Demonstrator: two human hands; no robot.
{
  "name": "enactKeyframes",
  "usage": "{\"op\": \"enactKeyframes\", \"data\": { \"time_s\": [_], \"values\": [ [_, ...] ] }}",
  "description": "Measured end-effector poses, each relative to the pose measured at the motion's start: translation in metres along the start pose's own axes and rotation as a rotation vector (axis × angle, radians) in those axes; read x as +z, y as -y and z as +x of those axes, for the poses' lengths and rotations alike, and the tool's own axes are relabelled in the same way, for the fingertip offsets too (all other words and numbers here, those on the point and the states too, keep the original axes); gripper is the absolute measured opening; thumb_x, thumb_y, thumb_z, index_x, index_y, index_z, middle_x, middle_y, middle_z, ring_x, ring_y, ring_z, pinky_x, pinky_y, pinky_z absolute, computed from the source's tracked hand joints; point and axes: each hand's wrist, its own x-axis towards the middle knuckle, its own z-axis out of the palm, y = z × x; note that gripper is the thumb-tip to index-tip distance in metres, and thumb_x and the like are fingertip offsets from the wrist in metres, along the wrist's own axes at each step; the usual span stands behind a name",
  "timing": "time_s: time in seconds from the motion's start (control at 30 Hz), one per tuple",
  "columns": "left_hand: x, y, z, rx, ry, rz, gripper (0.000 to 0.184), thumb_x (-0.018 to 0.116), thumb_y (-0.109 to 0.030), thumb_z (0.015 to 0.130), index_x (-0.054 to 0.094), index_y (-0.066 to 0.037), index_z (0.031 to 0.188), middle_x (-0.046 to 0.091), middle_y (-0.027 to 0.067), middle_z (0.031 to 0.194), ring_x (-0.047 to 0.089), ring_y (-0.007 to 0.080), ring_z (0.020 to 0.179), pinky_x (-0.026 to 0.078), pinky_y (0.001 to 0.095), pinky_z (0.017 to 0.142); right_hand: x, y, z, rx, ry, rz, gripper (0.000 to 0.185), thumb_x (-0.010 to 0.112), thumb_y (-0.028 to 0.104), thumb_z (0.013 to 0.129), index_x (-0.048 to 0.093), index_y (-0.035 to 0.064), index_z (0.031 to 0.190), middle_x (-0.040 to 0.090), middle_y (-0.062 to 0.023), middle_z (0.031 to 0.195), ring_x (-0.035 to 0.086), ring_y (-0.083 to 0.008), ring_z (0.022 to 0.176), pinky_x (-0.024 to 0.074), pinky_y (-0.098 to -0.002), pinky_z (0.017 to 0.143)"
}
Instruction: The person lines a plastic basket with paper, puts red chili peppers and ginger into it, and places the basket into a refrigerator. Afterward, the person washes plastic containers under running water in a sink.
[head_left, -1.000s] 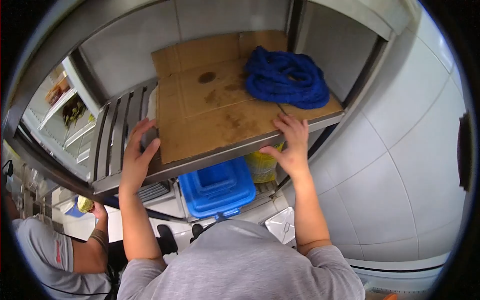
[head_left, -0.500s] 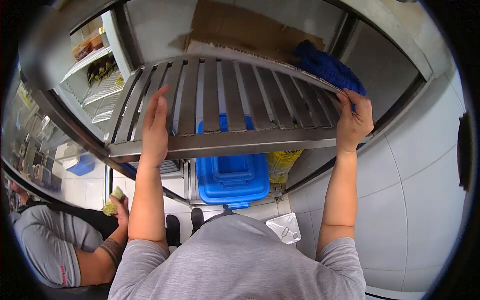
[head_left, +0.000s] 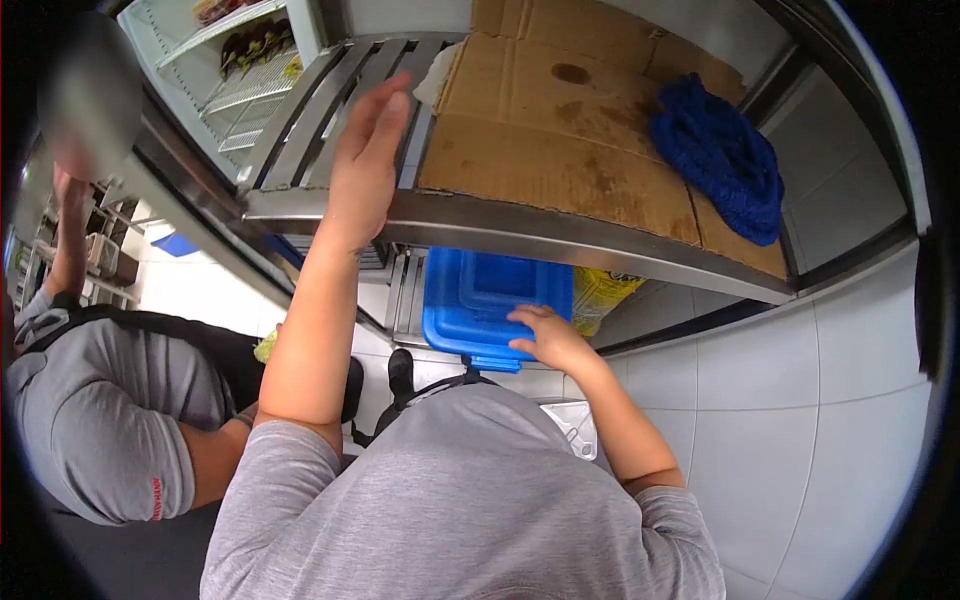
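Observation:
My left hand is raised over the slatted metal shelf, open with its fingers stretched out and holding nothing. Just right of it, a stained brown cardboard sheet lies flat across the slats. On the sheet's right part rests a crumpled blue knitted cloth. Lower down, my right hand is open with its fingers apart. It appears in front of the blue lidded bin below the shelf; I cannot tell whether it touches the lid.
A co-worker in a grey shirt is close on my left. A yellow bag stands beside the bin. Behind the shelf's left end is an open fridge with food on racks. A white container sits low, and a tiled wall runs along my right.
The cardboard edge my right hand was pinching is let go, and the sheet now lies flat. That hand has dropped toward the bin. My view has shifted, and my left hand stays over the shelf.

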Motion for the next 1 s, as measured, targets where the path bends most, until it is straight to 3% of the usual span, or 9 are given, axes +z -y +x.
{"op": "enactKeyframes", "data": {
  "time_s": [0.07, 0.1, 0.2, 0.27, 0.33, 0.53, 0.77, 0.93, 1.0],
  "values": [
    [0.001, -0.002, 0.0, -0.001, -0.013, -0.048, 0.042, 0.051, -0.032, 0.099, 0.052, -0.004, 0.13, 0.055, 0.0052, 0.115, 0.048, 0.0118, 0.104, 0.036, 0.0247, 0.094, 0.036, -0.019, 0.016, 0.205, -0.215, -0.241, 0.059, 0.071, 0.03, 0.078, 0.052, 0.012, 0.131, 0.039, -0.0155, 0.145, 0.032, -0.0355, 0.135, 0.029, -0.0473, 0.11],
    [-0.002, 0.001, 0.002, -0.048, -0.023, 0.004, 0.04, 0.055, -0.031, 0.097, 0.054, -0.006, 0.128, 0.055, 0.0015, 0.103, 0.046, 0.0084, 0.088, 0.039, 0.0223, 0.082, 0.047, -0.024, 0.019, 0.191, -0.205, -0.24, 0.059, 0.071, 0.03, 0.078, 0.052, 0.012, 0.131, 0.039, -0.0155, 0.145, 0.032, -0.0355, 0.135, 0.029, -0.0473, 0.11],
    [-0.002, 0.003, 0.002, -0.01, -0.017, 0.029, 0.038, 0.056, -0.03, 0.096, 0.055, -0.006, 0.126, 0.052, 0.0002, 0.1, 0.042, 0.0076, 0.083, 0.038, 0.0218, 0.078, 0.084, -0.029, 0.011, 0.036, -0.149, -0.477, 0.069, 0.073, 0.034, 0.076, 0.046, 0.0184, 0.138, 0.025, -0.0138, 0.153, 0.02, -0.0362, 0.141, 0.02, -0.0563, 0.112],
    [-0.002, 0.007, 0.002, -0.029, -0.046, 0.022, 0.037, 0.059, -0.029, 0.095, 0.057, -0.007, 0.124, 0.054, 0.0024, 0.105, 0.046, 0.0093, 0.09, 0.038, 0.023, 0.083, 0.099, -0.036, -0.007, -0.003, -0.209, -0.45, 0.068, 0.073, 0.034, 0.075, 0.047, 0.0231, 0.138, 0.024, -0.0138, 0.153, 0.02, -0.034, 0.142, 0.0177, -0.0598, 0.111],
    [-0.005, 0.01, 0.002, 0.016, -0.015, 0.057, 0.038, 0.054, -0.027, 0.097, 0.054, -0.004, 0.127, 0.055, 0.0058, 0.12, 0.044, 0.0138, 0.117, 0.029, 0.0282, 0.103, 0.105, -0.044, -0.023, 0.06, -0.275, -0.468, 0.064, 0.073, 0.031, 0.076, 0.05, 0.0258, 0.136, 0.025, -0.0135, 0.153, 0.022, -0.0368, 0.14, 0.0183, -0.0591, 0.111],
    [-0.006, 0.015, 0.005, -0.028, 0.024, -0.006, 0.036, 0.056, -0.021, 0.096, 0.053, -0.003, 0.126, 0.056, 0.0037, 0.118, 0.046, 0.0108, 0.113, 0.035, 0.0268, 0.099, 0.137, -0.071, -0.069, 0.277, -0.475, -0.423, 0.055, 0.07, 0.017, 0.078, 0.055, 0.0234, 0.131, 0.026, -0.0192, 0.151, 0.024, -0.0413, 0.138, 0.0202, -0.0584, 0.111],
    [-0.005, 0.004, 0.004, -0.034, 0.055, -0.026, 0.036, 0.059, -0.019, 0.094, 0.053, -0.003, 0.126, 0.055, 0.0033, 0.119, 0.047, 0.0111, 0.113, 0.035, 0.0267, 0.099, 0.156, -0.097, -0.082, 0.108, -0.348, -0.433, 0.057, 0.064, 0.005, 0.073, 0.055, 0.0144, 0.129, 0.041, -0.0212, 0.137, 0.035, -0.0411, 0.129, 0.0291, -0.0552, 0.105],
    [-0.002, 0.0, 0.002, -0.155, 0.073, -0.093, 0.038, 0.061, -0.019, 0.092, 0.053, -0.003, 0.126, 0.056, 0.0033, 0.118, 0.048, 0.0113, 0.111, 0.034, 0.0278, 0.1, 0.131, -0.065, -0.071, 0.227, -0.502, -0.157, 0.042, 0.059, 0.0, 0.07, 0.063, 0.0095, 0.111, 0.051, -0.0192, 0.119, 0.047, -0.0373, 0.113, 0.0392, -0.0465, 0.097],
    [0.002, 0.005, 0.001, -0.042, 0.05, 0.03, 0.036, 0.062, -0.018, 0.091, 0.055, -0.004, 0.123, 0.057, 0.0044, 0.116, 0.05, 0.013, 0.11, 0.036, 0.0298, 0.099, 0.129, -0.074, -0.068, 0.225, -0.344, -0.192, 0.037, 0.057, -0.002, 0.07, 0.064, 0.0074, 0.105, 0.054, -0.0177, 0.111, 0.051, -0.0359, 0.107, 0.0424, -0.0444, 0.092]
  ]
}}
